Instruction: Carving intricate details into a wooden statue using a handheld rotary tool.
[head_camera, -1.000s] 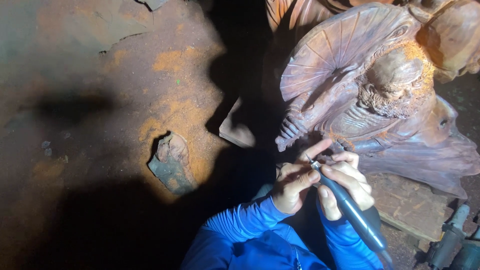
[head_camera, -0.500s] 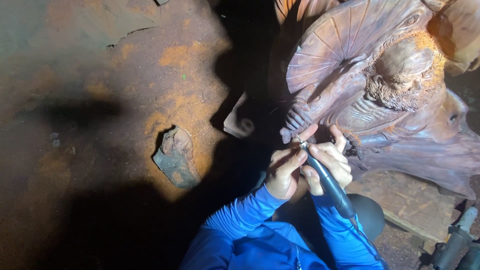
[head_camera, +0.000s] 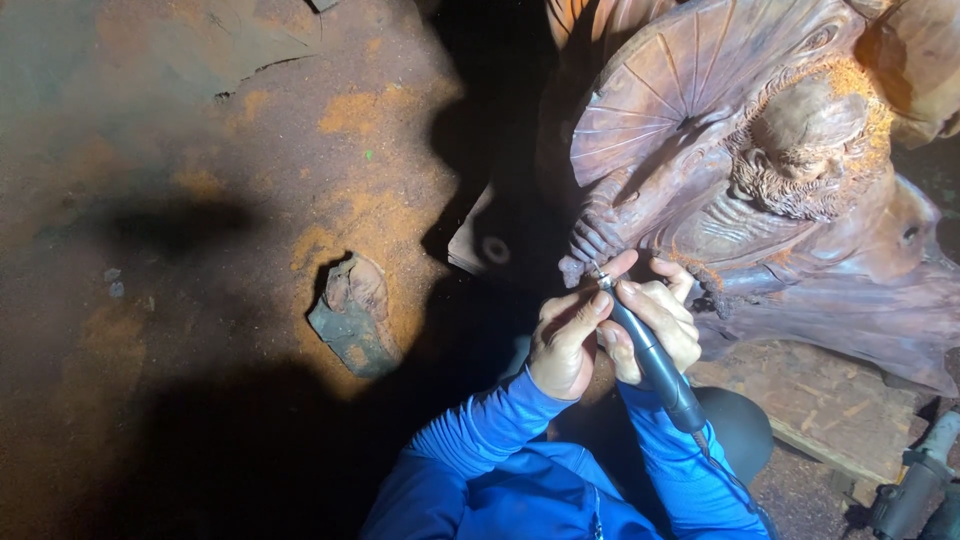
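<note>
I see the dark pen-shaped rotary tool gripped in my right hand, fingers wrapped closed around its barrel, the metal tip pressed at the carved fingers low on the reddish wooden sculpture, just under the ribbed fan shape. My left hand is curled mostly shut beside it, thumb and forefinger pinching near the tool's nose to steady it, touching the right hand. Both blue sleeves run down toward the bottom edge of the view. The sculpture sits on a wooden board at the right; orange sawdust clings to the carved bearded head and lies over the dusty ground to the left, where a flat stone chunk lies well apart from my hands. A grey power tool rests at the lower right corner. My worry: the bit could skate off the narrow carved detail and gouge the neighbouring surface or nick my left fingertips, since they sit so close and deep shadow hides the contact point.
</note>
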